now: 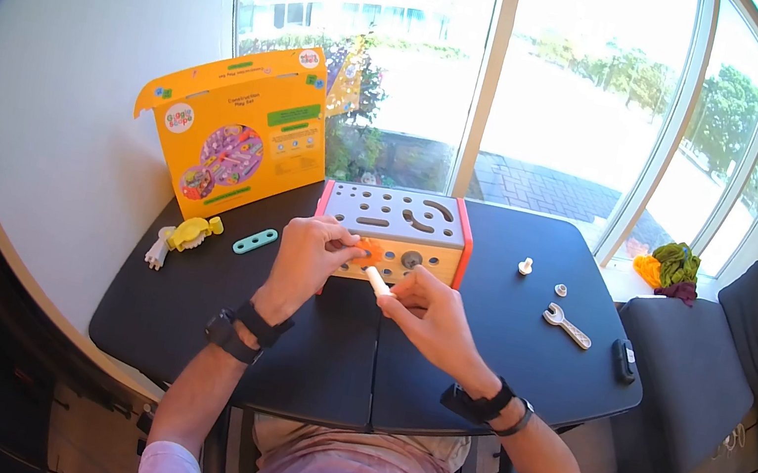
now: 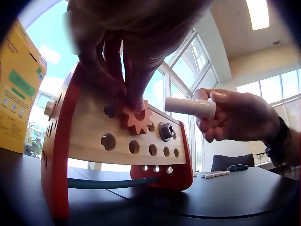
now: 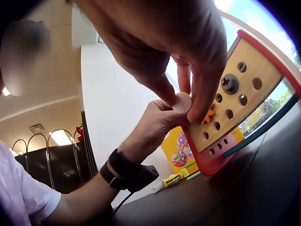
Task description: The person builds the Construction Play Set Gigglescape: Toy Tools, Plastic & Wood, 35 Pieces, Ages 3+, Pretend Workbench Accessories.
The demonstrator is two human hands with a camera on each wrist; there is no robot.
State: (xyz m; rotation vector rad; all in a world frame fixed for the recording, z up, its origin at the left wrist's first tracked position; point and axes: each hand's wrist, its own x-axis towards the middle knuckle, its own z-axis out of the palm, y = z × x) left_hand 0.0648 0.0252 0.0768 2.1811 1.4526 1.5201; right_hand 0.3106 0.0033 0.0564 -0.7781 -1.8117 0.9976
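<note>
A toy workbench (image 1: 441,255) with a wooden front panel, grey top and red sides stands on the black table. My left hand (image 1: 303,259) pinches an orange toy gear (image 2: 138,120) and holds it flat against the panel's holes. To its right, a grey toy bolt (image 2: 167,131) with a cross slot sits in the panel. My right hand (image 1: 434,316) grips a white toy bolt (image 2: 188,107) by its head end. The bolt's shank points at the gear, with a gap between them in the left wrist view.
Behind on the left stands a yellow toy box (image 1: 246,134). A yellow-and-white toy (image 1: 189,235) and a teal strip (image 1: 255,241) lie near it. Rightward are a white peg (image 1: 524,266), a small nut (image 1: 560,290), a toy wrench (image 1: 568,325) and a black device (image 1: 624,361).
</note>
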